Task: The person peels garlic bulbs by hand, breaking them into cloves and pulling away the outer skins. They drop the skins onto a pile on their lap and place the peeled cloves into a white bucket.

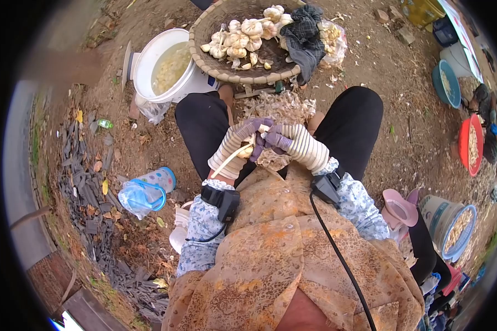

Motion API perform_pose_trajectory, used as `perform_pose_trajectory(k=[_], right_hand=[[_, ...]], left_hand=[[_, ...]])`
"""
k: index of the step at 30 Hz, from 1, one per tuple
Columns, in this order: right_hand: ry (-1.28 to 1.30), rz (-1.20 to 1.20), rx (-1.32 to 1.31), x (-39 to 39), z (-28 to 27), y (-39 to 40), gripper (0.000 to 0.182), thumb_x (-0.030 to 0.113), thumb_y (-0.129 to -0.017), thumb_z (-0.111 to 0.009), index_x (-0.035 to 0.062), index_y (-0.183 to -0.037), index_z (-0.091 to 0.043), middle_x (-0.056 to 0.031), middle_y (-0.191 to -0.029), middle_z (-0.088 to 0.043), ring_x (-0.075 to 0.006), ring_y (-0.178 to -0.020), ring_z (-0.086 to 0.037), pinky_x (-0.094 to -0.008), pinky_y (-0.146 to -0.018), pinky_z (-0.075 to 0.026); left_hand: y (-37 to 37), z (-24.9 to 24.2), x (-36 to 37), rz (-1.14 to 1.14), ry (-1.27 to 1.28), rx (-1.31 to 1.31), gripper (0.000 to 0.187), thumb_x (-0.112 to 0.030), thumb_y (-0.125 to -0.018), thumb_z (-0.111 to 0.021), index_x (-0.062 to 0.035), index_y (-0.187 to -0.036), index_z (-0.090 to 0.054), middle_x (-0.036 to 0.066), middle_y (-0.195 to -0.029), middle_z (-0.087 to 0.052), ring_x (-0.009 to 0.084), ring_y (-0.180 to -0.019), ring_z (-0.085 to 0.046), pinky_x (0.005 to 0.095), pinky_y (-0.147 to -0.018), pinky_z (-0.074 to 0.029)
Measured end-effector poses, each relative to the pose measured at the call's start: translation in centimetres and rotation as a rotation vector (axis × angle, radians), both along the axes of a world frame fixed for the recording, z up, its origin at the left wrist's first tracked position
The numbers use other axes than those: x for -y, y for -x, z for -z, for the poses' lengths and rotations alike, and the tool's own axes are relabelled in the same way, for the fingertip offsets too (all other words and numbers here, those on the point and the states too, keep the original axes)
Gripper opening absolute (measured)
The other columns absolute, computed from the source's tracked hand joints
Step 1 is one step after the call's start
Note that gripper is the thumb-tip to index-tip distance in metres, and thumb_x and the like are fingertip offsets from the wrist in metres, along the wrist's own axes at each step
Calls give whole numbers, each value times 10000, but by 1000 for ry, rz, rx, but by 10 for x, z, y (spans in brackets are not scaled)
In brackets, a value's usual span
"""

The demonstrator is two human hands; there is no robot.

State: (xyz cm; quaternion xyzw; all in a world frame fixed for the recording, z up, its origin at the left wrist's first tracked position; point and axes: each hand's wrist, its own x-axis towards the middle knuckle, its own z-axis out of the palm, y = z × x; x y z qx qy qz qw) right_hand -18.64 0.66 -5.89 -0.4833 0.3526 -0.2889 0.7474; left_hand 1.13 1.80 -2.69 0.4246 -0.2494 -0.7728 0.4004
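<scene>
Both hands sit close together over the lap, gloved in ribbed cream cuffs with purple fingers. The left hand [234, 148] is clenched round a garlic bulb [247, 150], with a pale stalk [226, 161] trailing down and outward from the grip. The right hand [292, 142] is closed too, its fingertips pinching at the top of the same bulb, thumb and fingers meeting those of the other hand. The bulb is mostly hidden by the gloves; what shows is pale, papery and off-white, and I cannot tell how much of its skin is off.

Going by how things lie, the work looks partway through. A heap of dry peelings [281, 107] lies on the ground between the knees, just beyond the hands. The woven basket [210, 60] ahead holds a fair number of whole, unpeeled bulbs [243, 38], gathered toward its far side, with a dark cloth [306, 36] draped over its right rim. To the left of the basket, touching its edge, a white bucket [143, 66] holds water with pale peeled cloves [171, 66] floating in it, not yet full.

A clear bottle with a blue lid [146, 190] lies on the dirt on the left. On the right, well apart, stand a blue bowl [447, 83] and a red bowl [469, 144], and another person's sleeve [486, 99] shows near them.
</scene>
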Motion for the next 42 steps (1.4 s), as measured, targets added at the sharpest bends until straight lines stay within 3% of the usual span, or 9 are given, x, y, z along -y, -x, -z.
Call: perform_pose_trajectory(k=[9, 16, 20, 23, 28, 35, 39, 41, 42], right_hand=[[49, -162, -30, 10, -22, 12, 357, 346, -982, -593, 2, -963, -689, 12, -654, -542, -81, -608, -468, -271, -568, -393], [210, -108, -390, 21, -26, 4, 361, 345, -979, -572, 0, -1008, -673, -110, -677, -608, -196, -631, -565, -340, -615, -457], [383, -101, -372, 18, -17, -3, 335, 312, -1003, -545, 4, -1047, -670, -117, -713, -622, -177, -652, -581, -334, -622, -469], [426, -49, -315, 13, -10, -4, 325, 301, -1003, -550, 8, -1056, -678, -96, -696, -616, -163, -629, -564, -319, -604, -459], [353, -79, -422, 19, -6, 9, 331, 306, -1004, -548, 5, -1042, -681, -47, -648, -583, -123, -595, -525, -286, -577, -436], [32, 116, -270, 17, -12, 9, 358, 317, -977, -586, -31, -961, -672, -72, -669, -612, -162, -600, -553, -322, -573, -447], [157, 31, -335, 18, -10, 0, 357, 325, -968, -599, -26, -951, -664, -112, -676, -610, -199, -627, -578, -343, -595, -456], [327, -43, -417, 19, 3, -1, 346, 297, -982, -583, -33, -1059, -654, -91, -732, -634, -166, -686, -597, -331, -624, -474], [394, -60, -448, 17, -10, -1, 323, 277, -971, -594, -26, -1067, -652, -168, -778, -656, -264, -725, -640, -377, -660, -488]], left_hand=[[-7, -3, 7, -35, -19, 5, 326, -209, -891, -685, 6, -1131, -634, 13, -680, -597, 82, -503, -548, 209, -436, -395], [1, 3, 9, 70, 684, 985, 277, -52, -781, -686, -33, -1057, -694, 67, -920, -663, 187, -815, -624, 303, -753, -511], [2, 3, 11, 189, 801, 1244, 309, -68, -762, -670, -52, -1070, -699, 91, -820, -597, 210, -765, -608, 305, -721, -495], [-4, -10, 12, 276, 725, 1090, 297, -116, -780, -666, -60, -1070, -696, 149, -944, -664, 294, -832, -651, 343, -762, -533], [-4, -15, 2, 112, 442, 672, 279, -61, -826, -672, -5, -1097, -708, 4, -829, -627, 87, -730, -561, 236, -657, -458], [-5, -10, 0, -128, 138, 406, 281, -41, -853, -650, -4, -1128, -698, 0, -747, -627, 39, -611, -537, 180, -550, -438], [0, -7, 2, -56, 169, 548, 292, -32, -860, -626, -12, -1143, -696, 9, -792, -627, 65, -653, -560, 208, -583, -461], [0, 4, 3, 12, 602, 885, 294, -33, -861, -610, -24, -1142, -697, 22, -866, -629, 96, -725, -578, 243, -635, -481], [-2, 1, 5, 122, 565, 1010, 361, -41, -820, -609, -43, -1175, -674, 141, -989, -691, 249, -937, -654, 304, -791, -538]])
